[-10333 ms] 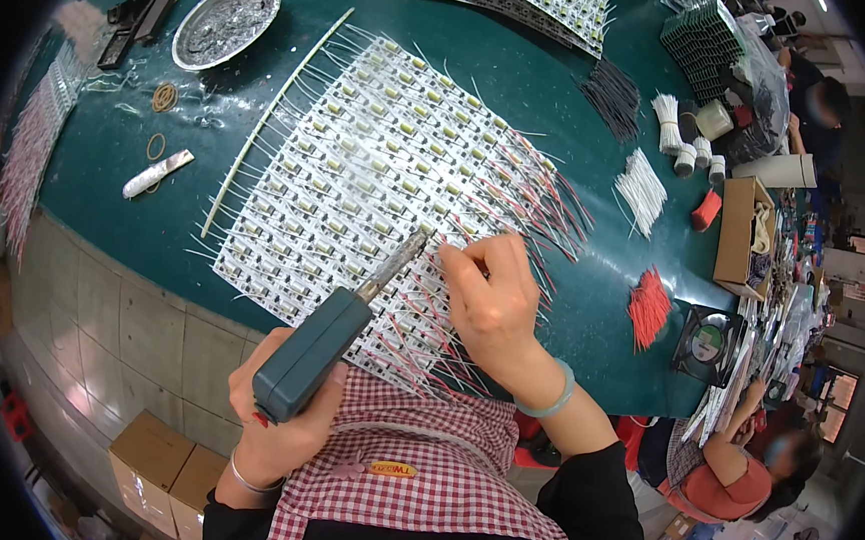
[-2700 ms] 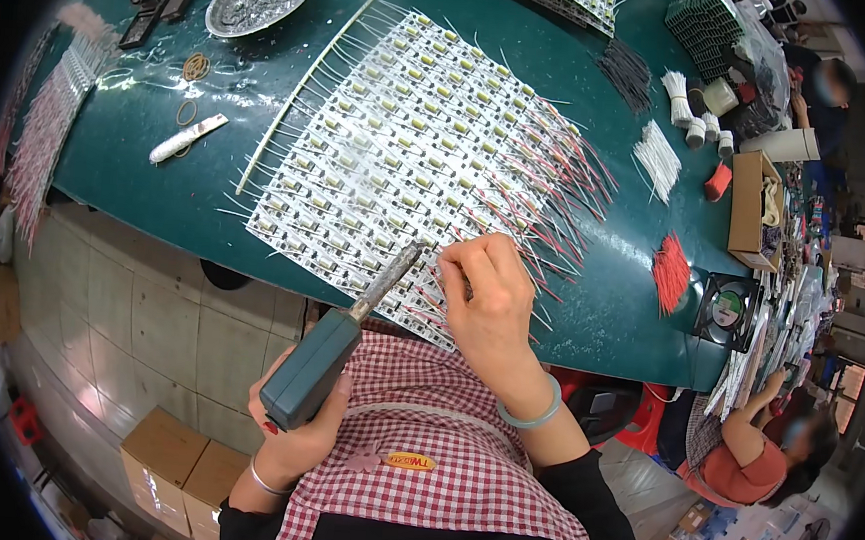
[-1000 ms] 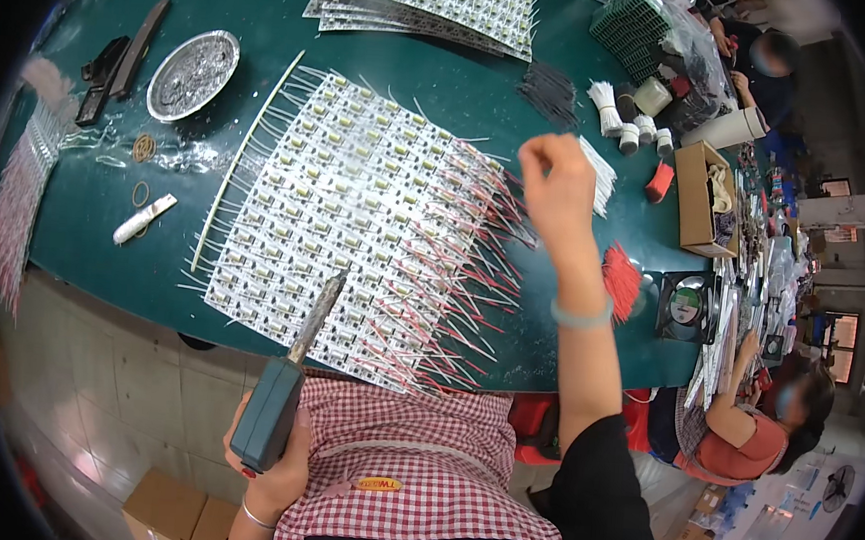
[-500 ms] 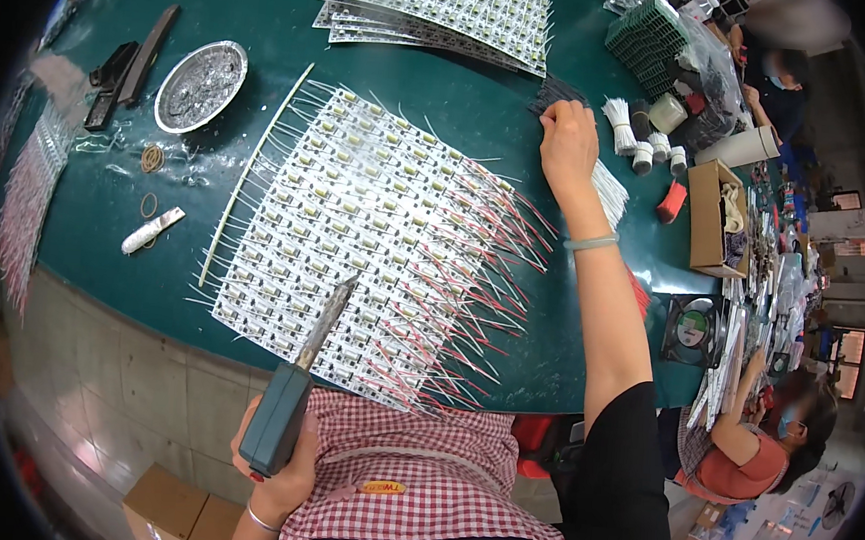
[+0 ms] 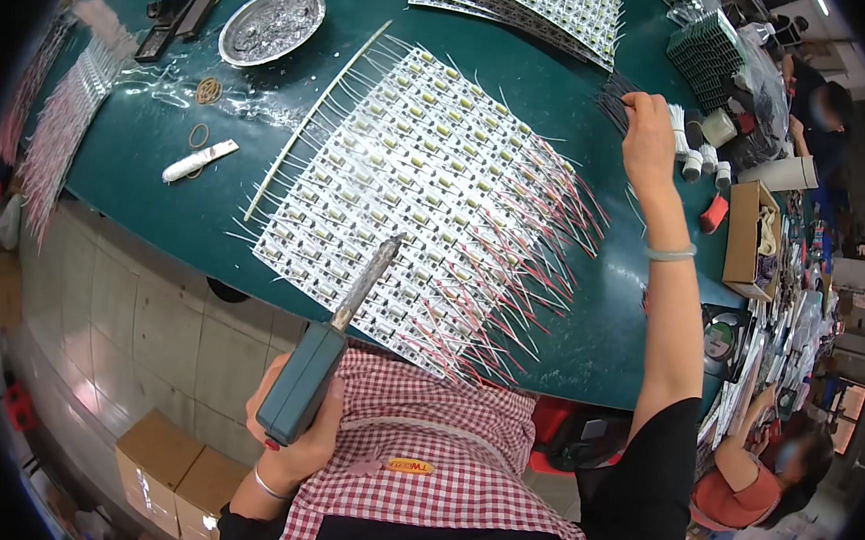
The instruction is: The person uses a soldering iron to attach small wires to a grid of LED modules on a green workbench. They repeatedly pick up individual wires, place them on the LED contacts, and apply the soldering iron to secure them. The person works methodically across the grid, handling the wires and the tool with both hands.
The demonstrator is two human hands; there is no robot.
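Note:
My left hand (image 5: 312,444) is closed around the green handle of a soldering iron (image 5: 302,381). Its metal tip reaches over a white sheet of small circuit boards (image 5: 389,172), each with yellowish parts; whether it touches them I cannot tell. Red and white wires (image 5: 555,243) fan out from the sheet's right side. Along its left side, thin wires run to a pale strip (image 5: 312,126). Farther right, my right hand (image 5: 651,155) has its fingers bent and pinched at a bundle of black wires (image 5: 614,90). Its fingertips partly cover that bundle.
Stacked board sheets (image 5: 541,12) lie at the back. A metal dish (image 5: 272,26), rubber bands (image 5: 208,91) and a white-wrapped tool (image 5: 199,160) are on the left. White wire bundles (image 5: 694,166), a cardboard box (image 5: 745,242) and a fan (image 5: 724,336) line the right. Two people sit beyond.
The whole view has shifted, so the table sits farther right and higher. My right hand has moved slightly right at the black wires. My left hand keeps its hold on the soldering iron.

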